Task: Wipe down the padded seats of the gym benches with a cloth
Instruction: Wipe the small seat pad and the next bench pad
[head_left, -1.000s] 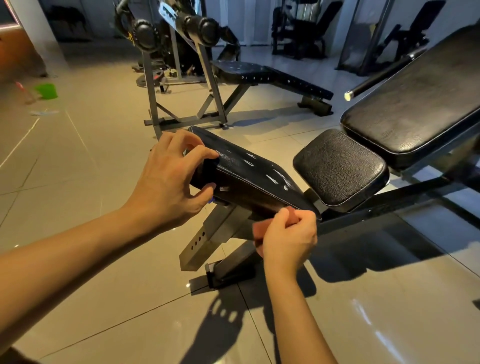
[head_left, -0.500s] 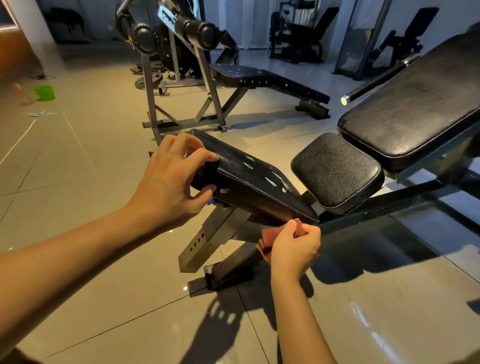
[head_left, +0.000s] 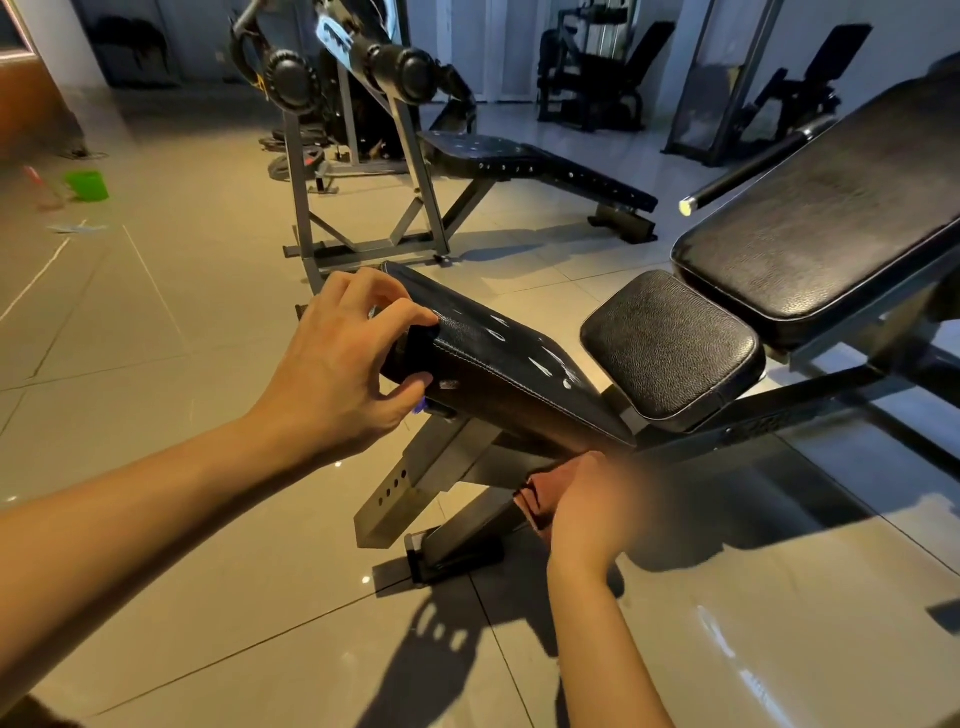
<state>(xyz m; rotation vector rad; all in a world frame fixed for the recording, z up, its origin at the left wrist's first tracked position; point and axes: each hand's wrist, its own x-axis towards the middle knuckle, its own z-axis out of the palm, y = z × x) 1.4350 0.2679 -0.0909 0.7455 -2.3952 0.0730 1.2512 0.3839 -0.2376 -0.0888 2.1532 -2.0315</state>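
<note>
1 pad (head_left: 498, 364), long axis toward seat (head_left: 670, 343)

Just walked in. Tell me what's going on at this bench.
A person is cleaning a black gym bench. Their left-hand grip holds one end of the tilted front pad, which shows shiny streaks on top. Their right-hand grip, blurred, holds a reddish cloth low down, just under the pad's lower edge, not on its top surface. Neither hand touches the small seat pad or the long backrest beside it.
</note>
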